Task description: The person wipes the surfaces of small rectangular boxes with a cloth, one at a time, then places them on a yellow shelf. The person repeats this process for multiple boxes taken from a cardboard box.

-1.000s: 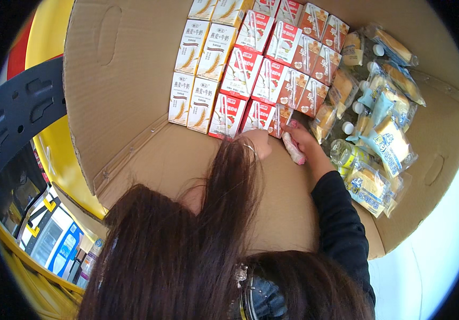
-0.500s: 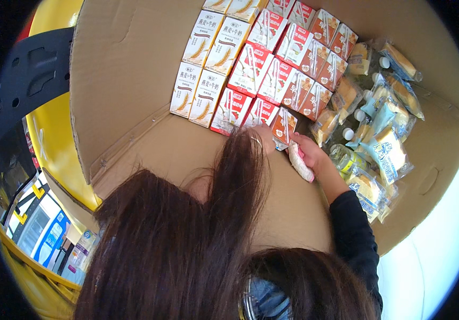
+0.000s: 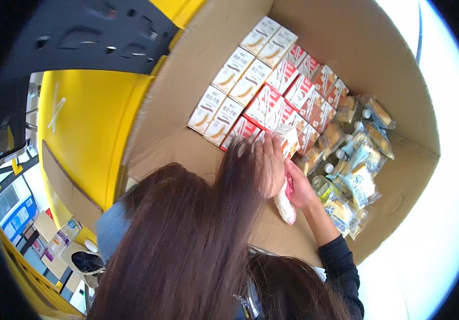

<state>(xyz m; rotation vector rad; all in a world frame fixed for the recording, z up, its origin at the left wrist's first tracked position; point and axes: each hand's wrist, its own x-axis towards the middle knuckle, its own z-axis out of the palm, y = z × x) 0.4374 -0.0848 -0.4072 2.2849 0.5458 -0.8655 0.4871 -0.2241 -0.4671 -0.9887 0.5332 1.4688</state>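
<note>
Inside a large cardboard box, my left hand [image 3: 270, 166] has its fingers against the side of a brown-and-white drink carton [image 3: 290, 143], which is tilted with its pale top up. Close beside it, my right hand [image 3: 301, 186] grips a soft white bundle with pink edges [image 3: 284, 207], perhaps a folded cloth, and its fingertips reach the carton's lower end. Long dark hair hides part of my left hand and its wrist. Behind the hands stand rows of drink cartons: white ones with wheat ears [image 3: 224, 120], red-and-white ones [image 3: 264, 101] and brown ones [image 3: 325, 80].
On the right side of the box [image 3: 405, 176] lie wrapped bread packs [image 3: 361, 184] among bottles with white caps [image 3: 329, 168]. A yellow panel [image 3: 88, 128] and a black panel [image 3: 96, 40] stand outside at the left. Hair [image 3: 181, 245] covers the lower middle.
The view has shifted, so the box and cartons appear turned and lower right. The brown carton now stands tilted between my hands, and my left hand's fingers show more plainly against it.
</note>
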